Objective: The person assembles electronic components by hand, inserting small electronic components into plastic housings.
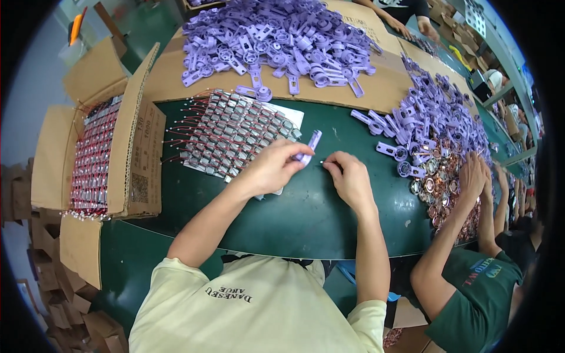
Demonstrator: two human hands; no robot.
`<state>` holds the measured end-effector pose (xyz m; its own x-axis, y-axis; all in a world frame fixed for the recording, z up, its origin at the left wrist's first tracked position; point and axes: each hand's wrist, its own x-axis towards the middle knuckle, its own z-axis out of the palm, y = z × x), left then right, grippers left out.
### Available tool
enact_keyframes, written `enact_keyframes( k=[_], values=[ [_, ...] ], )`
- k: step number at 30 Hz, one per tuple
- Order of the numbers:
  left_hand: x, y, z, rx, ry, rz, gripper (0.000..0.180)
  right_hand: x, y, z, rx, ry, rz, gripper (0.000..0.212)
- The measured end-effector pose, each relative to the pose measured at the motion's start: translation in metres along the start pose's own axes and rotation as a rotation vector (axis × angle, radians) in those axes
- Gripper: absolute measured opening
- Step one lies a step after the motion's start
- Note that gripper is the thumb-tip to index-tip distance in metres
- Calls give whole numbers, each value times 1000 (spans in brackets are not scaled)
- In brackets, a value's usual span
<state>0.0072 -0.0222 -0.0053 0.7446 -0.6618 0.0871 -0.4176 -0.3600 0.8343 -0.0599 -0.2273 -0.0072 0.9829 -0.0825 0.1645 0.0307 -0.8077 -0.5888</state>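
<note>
My left hand grips a purple plastic housing between thumb and fingers, its long end pointing up and away. Just to the right, my right hand is closed in a pinch. A small white tip shows at its fingertips; the rest of what it pinches is hidden. Beside and under my left forearm lies a sheet of small silver motors in rows, with red wires trailing to the left. Both hands are above the green table, a short gap apart.
A big heap of purple housings covers cardboard at the back. More purple housings and copper-coloured rings are piled to the right, where a co-worker's hands reach in. At left stands an open carton packed with wired motors.
</note>
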Motion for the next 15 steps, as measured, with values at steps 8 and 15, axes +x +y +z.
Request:
enact_keyframes(
  k=[8, 15],
  values=[
    [-12, -12, -13, -1296, 170, -207, 29, 22, -60, 5, 364, 178, -47, 11],
    [-13, -8, -20, -1268, 192, -223, 35, 24, -74, 32, 467, 310, -13, 7]
  ],
)
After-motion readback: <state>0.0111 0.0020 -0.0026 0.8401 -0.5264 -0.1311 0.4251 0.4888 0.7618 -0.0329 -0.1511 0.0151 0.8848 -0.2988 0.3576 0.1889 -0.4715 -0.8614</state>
